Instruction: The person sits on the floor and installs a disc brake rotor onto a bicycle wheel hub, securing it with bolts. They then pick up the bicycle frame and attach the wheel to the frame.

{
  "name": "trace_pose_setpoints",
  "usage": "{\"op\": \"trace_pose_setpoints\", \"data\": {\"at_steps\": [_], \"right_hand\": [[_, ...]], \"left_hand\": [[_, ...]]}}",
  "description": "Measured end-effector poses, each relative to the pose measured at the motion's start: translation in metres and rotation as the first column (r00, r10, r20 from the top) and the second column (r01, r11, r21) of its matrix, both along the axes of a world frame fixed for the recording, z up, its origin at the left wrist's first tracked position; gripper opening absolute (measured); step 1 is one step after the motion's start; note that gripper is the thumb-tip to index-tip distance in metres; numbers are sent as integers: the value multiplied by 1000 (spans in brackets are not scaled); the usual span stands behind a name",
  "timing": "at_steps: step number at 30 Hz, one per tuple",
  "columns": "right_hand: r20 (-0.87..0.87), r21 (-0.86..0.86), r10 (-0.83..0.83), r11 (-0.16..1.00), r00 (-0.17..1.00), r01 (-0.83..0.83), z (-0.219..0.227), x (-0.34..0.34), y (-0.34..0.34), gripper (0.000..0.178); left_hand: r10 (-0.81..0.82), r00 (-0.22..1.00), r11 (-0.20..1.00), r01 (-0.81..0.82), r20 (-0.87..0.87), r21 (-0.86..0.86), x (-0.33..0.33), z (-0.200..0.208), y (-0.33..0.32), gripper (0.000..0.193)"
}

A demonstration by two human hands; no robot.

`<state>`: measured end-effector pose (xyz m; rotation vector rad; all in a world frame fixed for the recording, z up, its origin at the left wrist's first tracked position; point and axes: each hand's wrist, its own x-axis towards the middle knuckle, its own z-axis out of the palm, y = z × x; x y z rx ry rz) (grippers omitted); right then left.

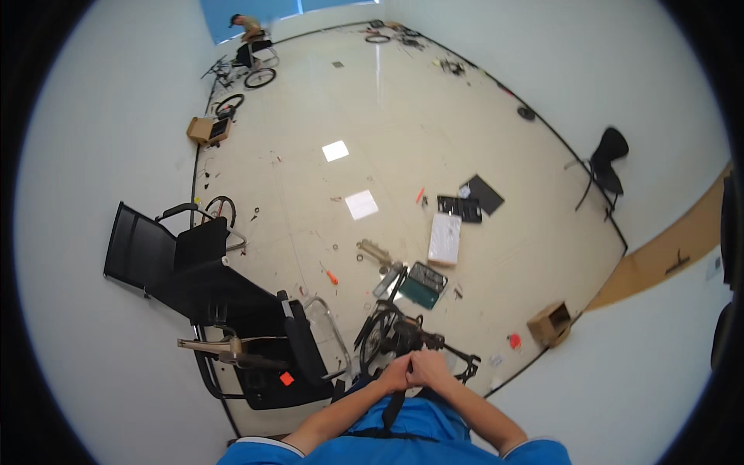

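Observation:
My left hand (pixel 397 373) and my right hand (pixel 428 367) are held close together in front of my body, both with curled fingers. Whatever is between the fingers is too small and too hidden to make out. Just beyond them is a dark bicycle assembly (pixel 406 336) with a spoked wheel (pixel 375 339) at its left. My hands overlap its near end, and I cannot tell whether they touch it. A black strap (pixel 394 408) hangs down below my left hand over the blue shirt.
Black chairs (pixel 263 314) stand at left, bearing a tan frame part (pixel 232 351) and an orange square (pixel 287 378). Beyond the bicycle lie a green toolbox (pixel 424 288), white box (pixel 444 239) and orange-handled screwdriver (pixel 332 277). A cardboard box (pixel 546 325) sits right. Another person (pixel 249 28) works far left.

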<state>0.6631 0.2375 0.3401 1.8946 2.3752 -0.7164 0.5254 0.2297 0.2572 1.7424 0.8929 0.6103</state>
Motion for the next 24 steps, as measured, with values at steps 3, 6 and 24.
{"op": "trace_pose_setpoints", "data": {"at_steps": [3, 6, 24], "right_hand": [[-41, -164, 107, 980, 993, -113, 9, 2, 19, 32], [-185, -226, 40, 971, 982, -82, 20, 25, 34, 40], [-521, -608, -815, 562, 252, 561, -130, 141, -26, 42]], "left_hand": [[137, 990, 989, -136, 12, -50, -8, -9, -6, 53], [138, 985, 988, -130, -101, 84, -6, -1, -1, 44], [158, 968, 967, -192, -198, -168, 1, 53, 14, 27]]}}
